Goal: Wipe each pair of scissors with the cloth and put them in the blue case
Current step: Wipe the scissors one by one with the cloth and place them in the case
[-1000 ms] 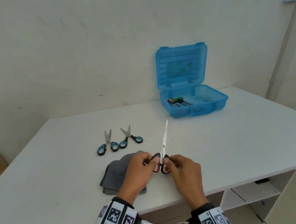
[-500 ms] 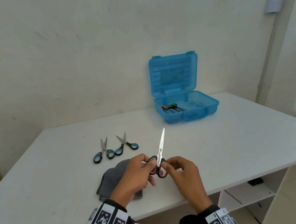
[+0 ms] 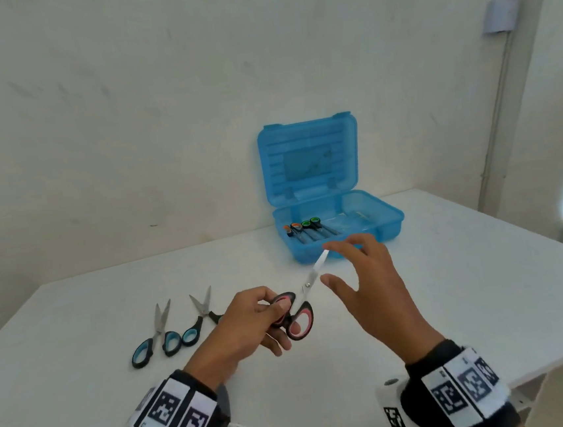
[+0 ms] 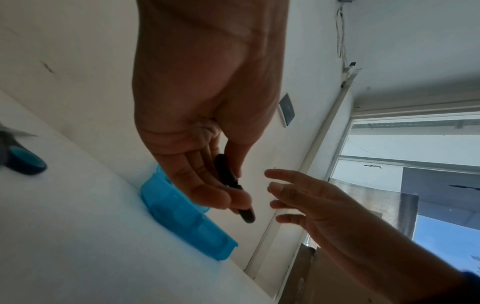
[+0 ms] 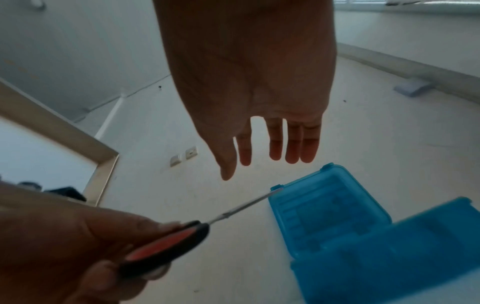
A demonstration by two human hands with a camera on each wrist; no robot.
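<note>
The red scissors (image 3: 298, 310) are held above the table (image 3: 453, 300), blades closed and pointing away toward the case (image 3: 341, 238). Their black and red handles are pinched in the grip of the left hand (image 3: 249, 323), thumb on top of one loop and fingers curled beneath; the other loop hangs free. The right hand (image 3: 369, 284) is held just beside the blades with its fingers spread and straight, nothing in its grip; whether a fingertip touches the blade tip cannot be told.

The case is set near the far edge of the table, its lid raised upright against the wall (image 3: 127, 125). Two scissors (image 3: 304, 231) with orange and green handles are laid in its left part. Two blue scissors (image 3: 178, 330) are left on the table to the left of the left hand, side by side, blades partly apart and pointing away. No cloth can be made out in these views.

The table is white and matt, with a faint scuffing. The wall behind is off-white and marked with smudges. A pale conduit (image 3: 499, 96) is run down the wall at the right, under a small box (image 3: 500, 16). A window (image 4: 415, 164) is seen from the left wrist view.
</note>
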